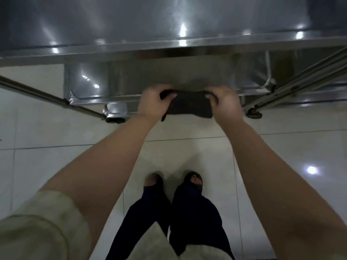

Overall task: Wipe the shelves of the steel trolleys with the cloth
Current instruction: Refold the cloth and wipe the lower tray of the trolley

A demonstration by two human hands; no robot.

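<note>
Head cam, pointing pretty much straight down. I'm holding the cloth (189, 106) with both hands, stretched out between them. My left hand (152, 104) has its fingers curled round the left end, and my right hand (225, 106) is clamped on the right end the same way. The cloth is dark, bunched up along the top edge, and the rest hangs down a little between my hands. It's up in the air, not lying on anything, right in front of the near edge of the lower shelf (150, 77).

Above that in the shot is the top shelf (169, 25) of the trolley, shiny steel with a bunch of light reflections on it. A steel leg (47, 98) runs down at the left to a wheel (114, 120), and there are more legs at the right (300, 81) ending at another wheel (253, 115).

Below my arms you can see the pale tiled floor (56, 166), my feet in open-toe shoes (194, 180), dark trousers (193, 212) and a pale rolled-up sleeve (37, 226) on my left arm.
</note>
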